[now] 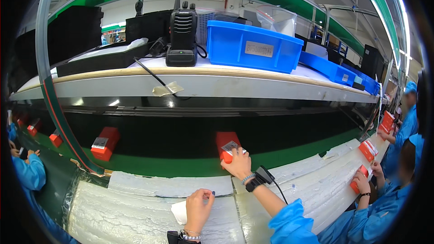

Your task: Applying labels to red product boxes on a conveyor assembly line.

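Note:
My right hand point(238, 166) grips the near end of a red box point(226, 141) with a white label, which rests on the green conveyor belt point(181, 168) ahead of me. My left hand point(199, 211) is held over the plastic-wrapped work surface point(135, 214), its fingers curled together. A small dark spot shows at its fingertips; I cannot tell what it is. Next to that hand lies a white piece of paper or cloth point(179, 212), partly covered by it. A second red box point(105, 143) sits on the belt to the left.
Above the belt, a shelf point(217, 80) carries a black two-way radio point(182, 36) and a blue bin point(253, 47). A metal post point(54, 108) stands at the left. Co-workers in blue sleeves point(368, 221) handle red boxes point(359, 179) on the right; another person point(29, 171) is at the left.

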`<move>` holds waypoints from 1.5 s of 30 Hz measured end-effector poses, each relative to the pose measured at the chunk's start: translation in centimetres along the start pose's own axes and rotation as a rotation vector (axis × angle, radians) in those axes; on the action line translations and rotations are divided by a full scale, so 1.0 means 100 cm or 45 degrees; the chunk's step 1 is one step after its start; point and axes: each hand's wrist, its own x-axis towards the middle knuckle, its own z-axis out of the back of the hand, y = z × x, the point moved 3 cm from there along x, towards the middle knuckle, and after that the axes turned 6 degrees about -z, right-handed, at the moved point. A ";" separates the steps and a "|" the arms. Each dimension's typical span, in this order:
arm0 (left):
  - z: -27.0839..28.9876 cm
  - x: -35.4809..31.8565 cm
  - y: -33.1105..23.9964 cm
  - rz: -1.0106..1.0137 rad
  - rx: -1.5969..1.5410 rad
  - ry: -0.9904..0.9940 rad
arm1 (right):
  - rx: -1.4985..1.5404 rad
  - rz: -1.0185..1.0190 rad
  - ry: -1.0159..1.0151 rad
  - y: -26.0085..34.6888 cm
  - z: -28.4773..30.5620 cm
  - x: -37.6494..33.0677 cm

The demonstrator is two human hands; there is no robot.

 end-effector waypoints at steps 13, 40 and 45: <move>-0.007 -0.004 -0.007 0.064 0.032 0.245 | 0.244 -0.026 0.295 0.015 0.133 -0.181; -0.005 -0.005 -0.028 0.095 -0.962 0.302 | 1.162 0.628 0.472 0.029 0.108 -0.135; -0.007 -0.004 -0.031 0.359 -1.442 0.170 | 1.393 0.482 0.658 0.026 0.108 -0.138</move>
